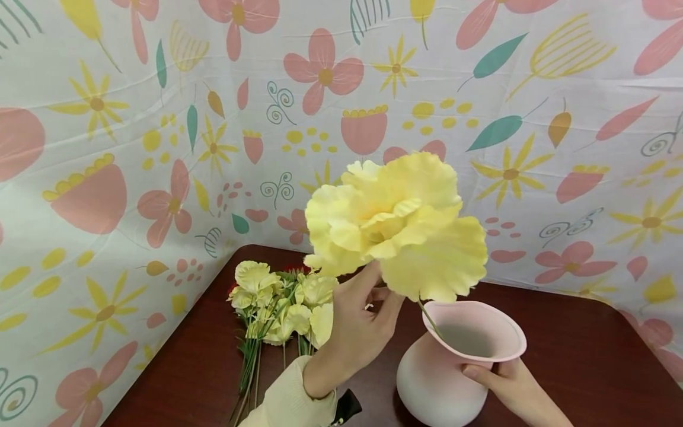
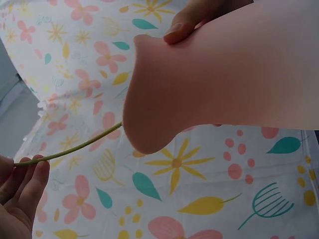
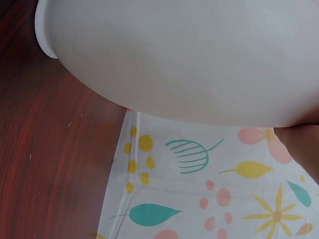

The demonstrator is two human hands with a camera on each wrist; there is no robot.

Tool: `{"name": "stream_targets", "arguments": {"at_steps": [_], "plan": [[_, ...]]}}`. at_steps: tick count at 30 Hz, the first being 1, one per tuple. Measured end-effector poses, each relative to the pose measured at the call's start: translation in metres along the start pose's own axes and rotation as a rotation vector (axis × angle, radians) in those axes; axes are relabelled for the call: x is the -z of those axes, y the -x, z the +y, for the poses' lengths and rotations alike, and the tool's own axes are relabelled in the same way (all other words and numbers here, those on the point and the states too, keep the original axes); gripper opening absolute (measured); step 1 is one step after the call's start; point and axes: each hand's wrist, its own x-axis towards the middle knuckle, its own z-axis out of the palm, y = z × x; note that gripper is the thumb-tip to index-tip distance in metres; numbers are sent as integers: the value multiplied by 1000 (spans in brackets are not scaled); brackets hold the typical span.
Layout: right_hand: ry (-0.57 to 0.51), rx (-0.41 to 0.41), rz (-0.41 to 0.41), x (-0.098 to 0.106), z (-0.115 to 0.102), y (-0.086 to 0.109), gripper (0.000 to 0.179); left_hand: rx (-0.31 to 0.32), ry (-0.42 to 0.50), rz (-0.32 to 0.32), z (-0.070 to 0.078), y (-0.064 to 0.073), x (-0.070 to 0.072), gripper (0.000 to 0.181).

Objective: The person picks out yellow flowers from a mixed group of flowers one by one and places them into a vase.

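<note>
Partly, my left hand [image 1: 354, 329] hides behind the big ruffled pale-yellow cloth-like bloom [image 1: 395, 225], which sits near the centre of the head view, towards three o'clock, and covers some of my fingertips. Only a short piece of its thin green stem [image 1: 429, 317] shows there, slanting into the mouth of the pink-to-white rounded vase [image 1: 440, 382] between four and five o'clock; the stem's lower end is lost inside. My right hand [image 1: 514, 385] holds the vase with the thumb curled just below its lip, the other fingers mostly hidden behind it. The vase's base is cut off at the bottom edge, so I can't tell whether it stands on the glossy red-brown table [image 1: 176, 367].

At seven o'clock lies a bunch of pale-yellow flowers with long green stems [image 1: 253, 281], crossed partly by my hand and cream sleeve [image 1: 290, 397], with a dark red flower [image 1: 296, 270] only peeping out behind.

From the left wrist I see what the head view hides: my finger and thumb pinching the bare stem at eight o'clock, the bloom out of frame. The right wrist view gives mostly blank vase wall, with a shadowed piece of my right hand against it towards four o'clock.
</note>
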Motion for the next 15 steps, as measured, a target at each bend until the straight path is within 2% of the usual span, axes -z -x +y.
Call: {"name": "stream_targets", "arguments": {"at_steps": [3, 7, 8, 12, 15], "plan": [[9, -3, 14, -1, -1, 0, 70, -18, -7, -6, -3, 3, -1, 7], [15, -14, 27, -2, -1, 1, 72, -24, -28, -15, -5, 6, -3, 15], [18, -20, 28, -3, -1, 1, 72, -19, -29, -21, -5, 7, -4, 20], [27, -21, 27, -2, -1, 1, 71, 7, -20, -69, -6, 11, -9, 18], [18, -27, 22, -2, -1, 1, 70, 52, 48, -127, -7, 13, -12, 16]]}}
